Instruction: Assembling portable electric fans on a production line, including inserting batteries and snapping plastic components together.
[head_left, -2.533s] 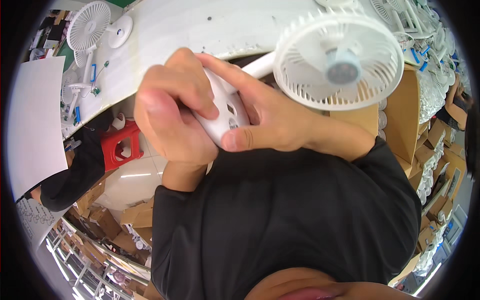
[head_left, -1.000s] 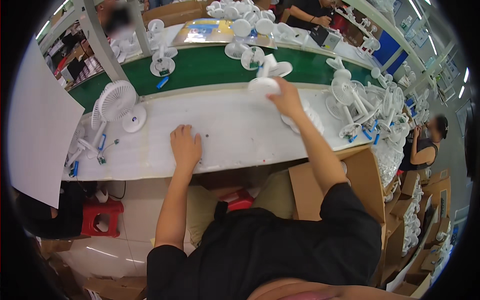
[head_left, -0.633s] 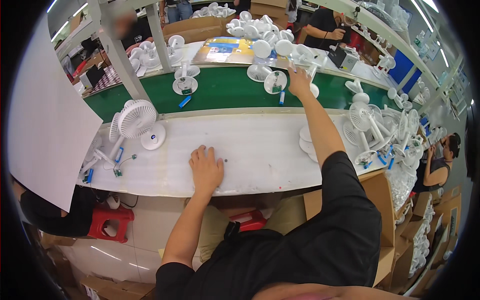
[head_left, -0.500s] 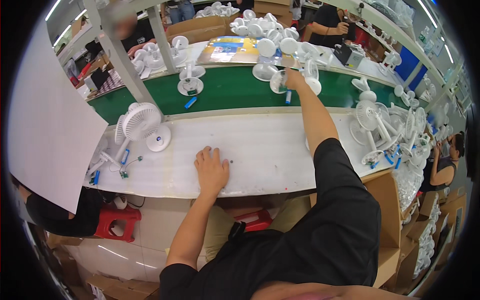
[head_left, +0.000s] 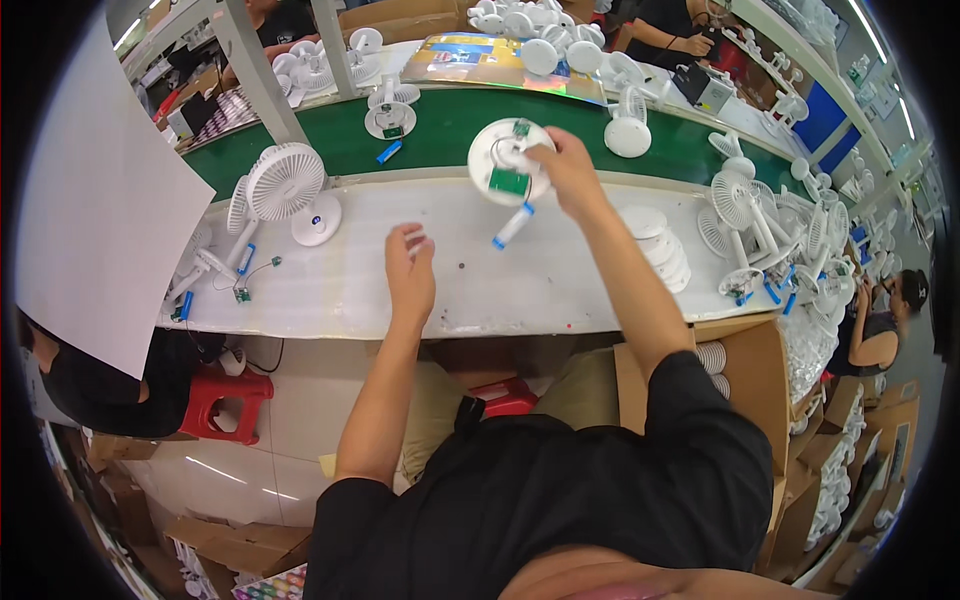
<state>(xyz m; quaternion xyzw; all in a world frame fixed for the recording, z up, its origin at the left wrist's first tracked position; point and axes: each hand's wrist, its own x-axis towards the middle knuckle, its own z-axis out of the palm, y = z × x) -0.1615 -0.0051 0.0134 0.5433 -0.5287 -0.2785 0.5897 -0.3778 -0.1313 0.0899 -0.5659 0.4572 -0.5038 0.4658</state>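
Note:
My right hand (head_left: pixel 568 178) is closed on a white desk fan (head_left: pixel 484 160), lifted over the front edge of the green belt. Its round base faces me, with a green circuit board (head_left: pixel 510 182) exposed. A blue battery (head_left: pixel 513 226) dangles from the base by its wires; the fan head is hidden behind. My left hand (head_left: pixel 408 275) hovers just over the white tabletop (head_left: pixel 500 290), fingers loosely bent and apart, holding nothing. To the right, a few white round discs (head_left: pixel 658 250) lie overlapping beside my right forearm.
Assembled white fans (head_left: pixel 285 185) stand at the left, with loose batteries and boards. More fans (head_left: pixel 745 235) crowd the right end. The green belt (head_left: pixel 450 135) carries other fans. An open cardboard box (head_left: pixel 755 375) is by my right elbow. A metal post (head_left: pixel 255 75) rises at the left.
My right hand has drawn the fan from the belt toward me, tipping its base and battery into view. The left hand has risen off the tabletop. The whole view has shifted slightly.

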